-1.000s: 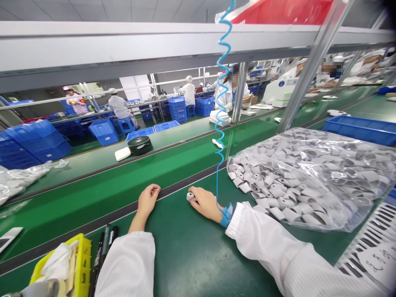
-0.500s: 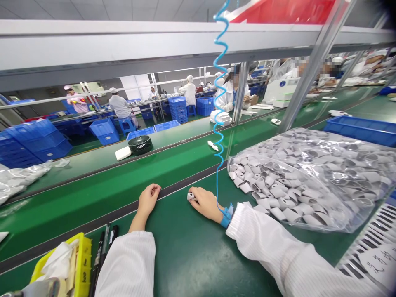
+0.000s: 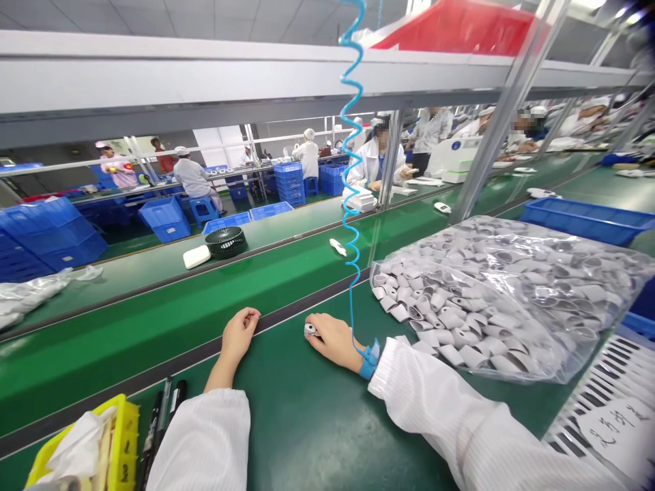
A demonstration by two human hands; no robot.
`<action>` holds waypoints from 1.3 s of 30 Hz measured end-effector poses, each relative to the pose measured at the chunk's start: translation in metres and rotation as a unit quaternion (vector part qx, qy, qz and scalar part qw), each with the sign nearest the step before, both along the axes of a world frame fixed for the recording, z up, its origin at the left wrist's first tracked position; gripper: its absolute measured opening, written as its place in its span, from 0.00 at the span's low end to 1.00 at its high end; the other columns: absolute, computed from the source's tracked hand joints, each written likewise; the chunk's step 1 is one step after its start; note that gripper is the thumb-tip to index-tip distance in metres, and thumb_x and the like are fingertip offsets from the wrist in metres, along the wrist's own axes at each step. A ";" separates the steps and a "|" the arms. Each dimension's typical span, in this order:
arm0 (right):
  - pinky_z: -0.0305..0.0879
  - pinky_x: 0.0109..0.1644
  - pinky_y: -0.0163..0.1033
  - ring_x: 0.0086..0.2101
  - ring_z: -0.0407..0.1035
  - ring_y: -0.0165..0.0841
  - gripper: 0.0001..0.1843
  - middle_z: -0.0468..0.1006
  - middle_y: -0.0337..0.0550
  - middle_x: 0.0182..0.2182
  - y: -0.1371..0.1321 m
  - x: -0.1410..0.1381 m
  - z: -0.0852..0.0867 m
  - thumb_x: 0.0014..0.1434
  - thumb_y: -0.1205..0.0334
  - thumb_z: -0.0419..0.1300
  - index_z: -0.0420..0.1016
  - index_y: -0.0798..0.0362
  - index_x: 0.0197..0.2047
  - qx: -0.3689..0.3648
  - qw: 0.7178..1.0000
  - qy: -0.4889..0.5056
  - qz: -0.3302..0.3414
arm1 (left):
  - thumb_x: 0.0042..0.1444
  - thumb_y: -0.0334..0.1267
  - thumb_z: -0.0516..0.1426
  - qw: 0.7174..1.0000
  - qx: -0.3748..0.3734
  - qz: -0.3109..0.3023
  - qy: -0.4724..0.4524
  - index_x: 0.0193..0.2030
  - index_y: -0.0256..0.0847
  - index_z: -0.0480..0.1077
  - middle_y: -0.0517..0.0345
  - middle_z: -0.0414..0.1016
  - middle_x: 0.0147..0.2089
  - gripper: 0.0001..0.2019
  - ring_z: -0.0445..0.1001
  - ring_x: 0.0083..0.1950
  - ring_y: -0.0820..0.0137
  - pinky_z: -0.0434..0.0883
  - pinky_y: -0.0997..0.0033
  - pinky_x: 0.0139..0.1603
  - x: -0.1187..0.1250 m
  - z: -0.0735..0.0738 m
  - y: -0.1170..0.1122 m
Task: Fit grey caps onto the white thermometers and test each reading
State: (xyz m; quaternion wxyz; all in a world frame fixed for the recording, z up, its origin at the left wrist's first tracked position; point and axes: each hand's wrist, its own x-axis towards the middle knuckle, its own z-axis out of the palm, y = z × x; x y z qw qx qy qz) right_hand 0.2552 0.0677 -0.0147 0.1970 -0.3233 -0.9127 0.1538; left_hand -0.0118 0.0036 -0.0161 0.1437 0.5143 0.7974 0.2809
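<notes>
My left hand (image 3: 239, 334) rests on the green bench by the black strip at the belt's edge, its fingers curled into a loose fist with nothing showing in them. My right hand (image 3: 332, 339) lies a little to the right, fingers closed on a small grey ring-shaped part (image 3: 310, 330). A blue wrist strap (image 3: 369, 359) circles my right wrist, and its coiled blue cord (image 3: 351, 170) runs up to the overhead rail. Just right of that hand sits a big clear bag (image 3: 512, 293) full of the same grey parts.
A green conveyor belt (image 3: 153, 314) runs past in front, carrying a small white piece (image 3: 338, 247). A yellow bin (image 3: 102, 443) and black pens (image 3: 164, 416) sit at lower left. Blue tray (image 3: 583, 219) far right, black fan (image 3: 226, 241) beyond. Other workers sit at further lines.
Both hands stay where they were. The white piece on the belt has drifted left, and the view has shifted slightly.
</notes>
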 end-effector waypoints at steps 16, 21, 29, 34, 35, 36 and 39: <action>0.69 0.42 0.39 0.36 0.71 0.31 0.06 0.76 0.40 0.39 0.010 -0.003 0.026 0.68 0.67 0.56 0.72 0.55 0.47 -0.032 0.999 0.028 -0.029 | 0.68 0.45 0.58 1.000 0.014 -0.008 -0.024 0.51 0.37 0.73 0.53 0.78 0.47 0.14 0.78 0.43 0.67 0.79 0.61 0.44 0.003 -0.003 -0.001; 0.74 0.51 0.48 0.45 0.75 0.36 0.14 0.78 0.45 0.47 0.070 -0.022 0.054 0.69 0.55 0.61 0.75 0.56 0.52 -0.028 0.994 -0.012 -0.102 | 0.68 0.45 0.58 0.999 0.019 -0.007 -0.042 0.51 0.37 0.74 0.53 0.78 0.46 0.13 0.78 0.42 0.67 0.78 0.61 0.44 0.005 -0.004 0.000; 0.76 0.52 0.49 0.48 0.75 0.38 0.18 0.77 0.49 0.53 0.163 -0.044 0.062 0.69 0.55 0.61 0.73 0.55 0.57 -0.044 0.966 -0.056 -0.247 | 0.68 0.45 0.58 0.996 0.046 -0.009 -0.074 0.49 0.37 0.74 0.54 0.78 0.44 0.13 0.78 0.41 0.68 0.78 0.61 0.44 0.008 -0.007 0.002; 0.76 0.50 0.46 0.47 0.75 0.37 0.16 0.77 0.48 0.52 0.171 -0.055 0.051 0.69 0.56 0.61 0.74 0.54 0.56 -0.069 0.966 -0.041 -0.247 | 0.68 0.45 0.58 0.993 0.063 -0.010 -0.104 0.48 0.36 0.74 0.55 0.78 0.43 0.13 0.78 0.40 0.69 0.78 0.62 0.43 0.007 -0.010 0.003; 0.76 0.50 0.47 0.47 0.75 0.37 0.16 0.77 0.48 0.53 0.171 -0.057 0.049 0.69 0.56 0.61 0.74 0.54 0.56 -0.074 0.966 -0.038 -0.245 | 0.68 0.45 0.58 0.992 0.066 -0.010 -0.111 0.48 0.36 0.74 0.54 0.78 0.43 0.13 0.78 0.40 0.68 0.78 0.62 0.43 0.007 -0.010 0.004; 0.76 0.51 0.47 0.47 0.75 0.37 0.16 0.77 0.49 0.53 0.171 -0.060 0.048 0.69 0.56 0.61 0.74 0.53 0.56 -0.079 0.966 -0.035 -0.243 | 0.68 0.45 0.58 0.991 0.067 -0.011 -0.118 0.48 0.36 0.74 0.54 0.78 0.44 0.13 0.78 0.40 0.68 0.78 0.62 0.43 0.007 -0.010 0.004; 0.76 0.52 0.49 0.49 0.75 0.38 0.17 0.76 0.49 0.54 0.169 -0.066 0.051 0.69 0.55 0.61 0.74 0.53 0.57 -0.088 0.967 -0.020 -0.237 | 0.68 0.45 0.58 0.987 0.072 -0.009 -0.141 0.49 0.36 0.74 0.53 0.78 0.45 0.13 0.78 0.42 0.67 0.78 0.61 0.45 0.008 -0.008 0.003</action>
